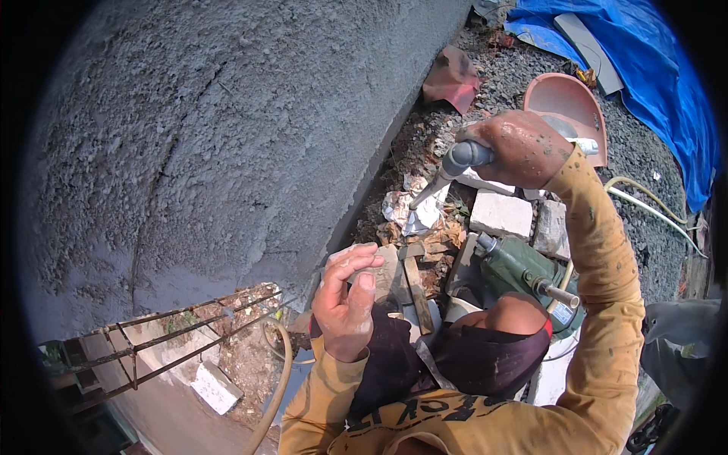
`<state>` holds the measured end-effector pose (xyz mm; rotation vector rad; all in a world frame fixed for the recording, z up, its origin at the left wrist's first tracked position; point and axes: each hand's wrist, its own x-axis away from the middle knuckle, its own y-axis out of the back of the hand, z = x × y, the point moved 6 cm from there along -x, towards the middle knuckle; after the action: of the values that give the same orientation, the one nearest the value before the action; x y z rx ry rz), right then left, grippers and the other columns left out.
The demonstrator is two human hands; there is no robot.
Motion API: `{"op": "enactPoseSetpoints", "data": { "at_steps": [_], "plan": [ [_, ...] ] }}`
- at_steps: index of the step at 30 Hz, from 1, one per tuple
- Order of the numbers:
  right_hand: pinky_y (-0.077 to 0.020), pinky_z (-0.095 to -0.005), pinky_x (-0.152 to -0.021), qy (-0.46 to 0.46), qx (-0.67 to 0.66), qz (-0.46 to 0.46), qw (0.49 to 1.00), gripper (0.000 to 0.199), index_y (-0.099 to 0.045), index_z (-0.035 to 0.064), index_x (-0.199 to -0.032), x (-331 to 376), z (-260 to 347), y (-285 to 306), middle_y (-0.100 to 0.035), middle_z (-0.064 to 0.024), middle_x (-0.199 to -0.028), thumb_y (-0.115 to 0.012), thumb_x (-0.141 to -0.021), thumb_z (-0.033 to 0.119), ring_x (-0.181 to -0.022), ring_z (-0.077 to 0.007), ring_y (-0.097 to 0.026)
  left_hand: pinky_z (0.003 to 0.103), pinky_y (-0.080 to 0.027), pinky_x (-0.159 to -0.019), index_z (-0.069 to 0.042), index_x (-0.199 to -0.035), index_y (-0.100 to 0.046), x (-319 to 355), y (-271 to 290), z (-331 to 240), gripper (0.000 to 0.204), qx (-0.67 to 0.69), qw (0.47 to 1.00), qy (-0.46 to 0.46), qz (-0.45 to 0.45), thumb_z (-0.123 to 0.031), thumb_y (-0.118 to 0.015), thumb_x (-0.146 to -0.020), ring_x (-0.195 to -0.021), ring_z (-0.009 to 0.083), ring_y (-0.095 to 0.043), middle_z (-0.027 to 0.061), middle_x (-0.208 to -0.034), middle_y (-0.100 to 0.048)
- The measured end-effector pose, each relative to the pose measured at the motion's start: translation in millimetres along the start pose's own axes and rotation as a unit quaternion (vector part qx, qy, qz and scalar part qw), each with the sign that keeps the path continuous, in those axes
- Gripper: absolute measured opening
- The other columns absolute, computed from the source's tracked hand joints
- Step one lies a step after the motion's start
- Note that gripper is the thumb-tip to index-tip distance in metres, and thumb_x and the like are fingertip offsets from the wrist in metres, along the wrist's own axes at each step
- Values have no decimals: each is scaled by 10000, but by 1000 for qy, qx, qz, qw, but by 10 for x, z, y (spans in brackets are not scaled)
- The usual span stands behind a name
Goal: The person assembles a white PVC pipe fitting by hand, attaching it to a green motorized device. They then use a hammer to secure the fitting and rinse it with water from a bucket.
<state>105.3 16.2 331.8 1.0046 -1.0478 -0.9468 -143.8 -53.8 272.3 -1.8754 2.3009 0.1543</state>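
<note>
My right hand is wrapped round a grey pipe piece with an elbow-like joint. From the joint a thinner rod or pipe slants down to the left, its tip over crumpled white paper. A white end shows on the hand's other side, by the wrist. Held up empty near the foot of the wall, my left hand has its fingers apart and slightly bent. Below the right hand lies a green machine with a metal nose and a side stub. White block pieces lie beside it.
A rough grey plastered wall fills the left. Steel bars and a beige hose are at lower left. A pinkish scoop-shaped container sits on gravel, near a blue tarp and a dusty red sheet.
</note>
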Motion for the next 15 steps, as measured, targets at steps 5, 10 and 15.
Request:
{"op": "enactPoseSetpoints", "data": {
  "at_steps": [5, 10, 15],
  "plan": [
    [-515, -388, -679, 58, -75, -207, 974, 210, -630, 75, -921, 95, 183, 307, -657, -121, -798, -637, -713, 105, -766, -295, -656, 400, -423, -925, 27, -1010, -566, 62, 39, -76, 217, 26, 999, -34, -6, -139, -486, -896, -925, 244, -617, 208, -1096, -579],
    [-503, -430, -779, -178, -17, 109, 978, 245, -631, 146, -993, -426, -781, -2397, -670, -121, -904, -512, -782, 111, -912, -305, -645, 371, -425, -919, 25, -1027, -571, 5, -396, -71, 192, -7, 997, -57, 60, -103, -483, -914, -950, 224, -603, 176, -1073, -600],
    [-501, -439, -739, -29, 8, 64, 998, 268, -633, 125, -974, -248, -118, -861, -660, -118, -844, -657, -709, 158, -834, -314, -642, 365, -427, -921, 18, -1011, -574, 1, -30, 40, 195, 28, 999, 4, -33, -130, -486, -922, -975, 230, -592, 176, -1054, -613]
  ]
}}
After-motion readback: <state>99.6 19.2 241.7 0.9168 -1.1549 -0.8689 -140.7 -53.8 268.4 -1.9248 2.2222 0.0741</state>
